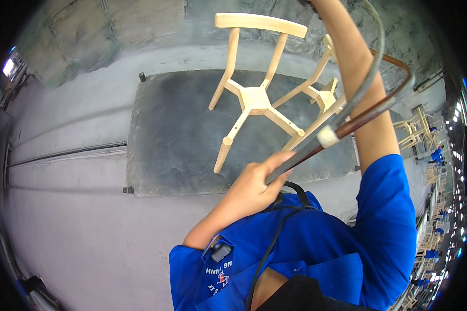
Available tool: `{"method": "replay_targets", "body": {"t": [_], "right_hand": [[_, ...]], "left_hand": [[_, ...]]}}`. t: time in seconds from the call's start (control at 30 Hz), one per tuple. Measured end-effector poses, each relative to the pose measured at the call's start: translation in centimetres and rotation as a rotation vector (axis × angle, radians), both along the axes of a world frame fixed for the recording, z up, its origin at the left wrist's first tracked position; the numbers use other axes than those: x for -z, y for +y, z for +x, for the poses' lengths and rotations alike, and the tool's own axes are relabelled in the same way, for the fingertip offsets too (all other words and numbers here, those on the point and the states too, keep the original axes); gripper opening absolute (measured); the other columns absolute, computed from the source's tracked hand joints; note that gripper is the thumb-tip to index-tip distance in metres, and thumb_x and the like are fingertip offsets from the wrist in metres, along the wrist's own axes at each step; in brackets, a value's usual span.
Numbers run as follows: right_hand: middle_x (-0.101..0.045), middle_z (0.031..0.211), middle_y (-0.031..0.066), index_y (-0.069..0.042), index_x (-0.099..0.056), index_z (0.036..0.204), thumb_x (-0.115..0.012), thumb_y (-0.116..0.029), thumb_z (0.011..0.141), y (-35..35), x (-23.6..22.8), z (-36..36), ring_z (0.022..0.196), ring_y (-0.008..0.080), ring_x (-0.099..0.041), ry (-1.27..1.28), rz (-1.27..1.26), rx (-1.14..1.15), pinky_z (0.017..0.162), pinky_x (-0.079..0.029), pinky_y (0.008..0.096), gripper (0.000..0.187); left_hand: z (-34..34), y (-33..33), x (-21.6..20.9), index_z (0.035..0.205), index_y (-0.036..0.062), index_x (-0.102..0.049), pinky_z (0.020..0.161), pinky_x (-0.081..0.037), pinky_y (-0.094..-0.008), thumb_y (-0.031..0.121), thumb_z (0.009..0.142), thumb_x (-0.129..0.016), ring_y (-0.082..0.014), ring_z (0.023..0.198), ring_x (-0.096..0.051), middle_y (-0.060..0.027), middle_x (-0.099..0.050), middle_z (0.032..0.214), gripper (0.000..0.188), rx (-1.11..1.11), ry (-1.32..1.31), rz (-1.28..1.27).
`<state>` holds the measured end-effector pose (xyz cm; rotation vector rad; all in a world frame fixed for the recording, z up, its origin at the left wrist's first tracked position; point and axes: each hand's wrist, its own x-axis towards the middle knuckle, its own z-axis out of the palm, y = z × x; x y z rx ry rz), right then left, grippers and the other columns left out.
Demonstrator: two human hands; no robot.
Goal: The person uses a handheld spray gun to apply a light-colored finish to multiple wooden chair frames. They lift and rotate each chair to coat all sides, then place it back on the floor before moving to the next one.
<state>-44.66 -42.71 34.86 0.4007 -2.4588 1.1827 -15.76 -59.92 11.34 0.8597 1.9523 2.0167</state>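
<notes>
Judging by the pose, best keep hoses (308, 147) up off chair (255, 99) w/ slack for R arm (366, 78). L hand (257, 184): fingers wrapped round hoses, forearm angled in toward the middle; R arm's raised fwd, R hand out of frame, so can't tell its fingers. Chair's on mat (163, 140), beyond L fingers; 2nd chair (324, 97) beyond, to their right.

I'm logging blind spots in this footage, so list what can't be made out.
Head view:
- Right grip: cut off by the top edge above the right arm; what it holds can't be told.
- Rear chair: partly hidden by the right arm and hoses.
- Hoses inside the left grip: hidden by its fingers.
- Far people at right: too small to tell what they're doing.
</notes>
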Motion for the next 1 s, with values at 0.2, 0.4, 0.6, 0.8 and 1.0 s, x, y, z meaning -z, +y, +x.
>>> {"method": "replay_targets", "body": {"t": [0.2,0.4,0.6,0.8,1.0], "right_hand": [[-0.053,0.058,0.0011,-0.010,-0.061,0.079,-0.064,-0.041,0.098,14.0,-0.7,4.1,0.043,0.0113,-0.046,0.025,0.038,0.361,0.040,-0.037,0.0294,0.036],[-0.057,0.062,0.0014,-0.008,-0.069,0.096,-0.065,-0.058,0.092,25.2,4.6,9.3,0.049,0.0099,-0.052,0.084,0.146,0.687,0.045,-0.043,0.0279,0.050],[-0.065,0.071,0.0022,-0.005,-0.069,0.101,-0.070,-0.046,0.095,25.3,14.6,13.0,0.056,0.0069,-0.060,0.050,-0.297,0.537,0.040,-0.037,0.0220,0.042],[-0.068,0.077,0.0075,-0.003,-0.062,0.102,-0.065,-0.049,0.097,25.4,19.0,14.5,0.065,0.0142,-0.068,-0.071,-0.823,0.113,0.040,-0.041,0.0256,0.047],[-0.068,0.078,0.0089,-0.004,-0.062,0.102,-0.064,-0.049,0.098,32.5,19.1,11.7,0.063,0.0150,-0.068,0.244,-1.098,0.309,0.041,-0.042,0.0262,0.046]], "left_hand": [[-1.4,4.7,-0.6,0.132,-0.0008,-0.060,0.070,-0.050,-0.0357,0.020,0.102,-0.059,-0.0217,0.069,-0.066,-0.0157,-0.070,0.080,0.037,0.273,-0.018,0.007],[-1.8,8.5,0.6,0.132,0.0013,-0.060,0.087,-0.052,-0.0371,0.014,0.100,-0.060,-0.0290,0.095,-0.071,-0.0190,-0.073,0.104,0.035,0.402,-0.010,-0.049],[-1.8,12.0,2.5,0.133,0.0022,-0.059,0.099,-0.050,-0.0383,0.010,0.099,-0.060,-0.0319,0.115,-0.067,-0.0199,-0.070,0.122,0.035,0.487,-0.063,-0.191],[-1.0,17.0,3.2,0.134,0.0021,-0.058,0.096,-0.051,-0.0375,0.005,0.097,-0.061,-0.0284,0.109,-0.069,-0.0187,-0.071,0.119,0.037,0.534,-0.158,-0.375],[-0.2,21.1,3.1,0.135,0.0031,-0.058,0.093,-0.051,-0.0363,-0.001,0.094,-0.062,-0.0273,0.109,-0.069,-0.0183,-0.071,0.119,0.042,0.472,-0.139,-0.383]]}}
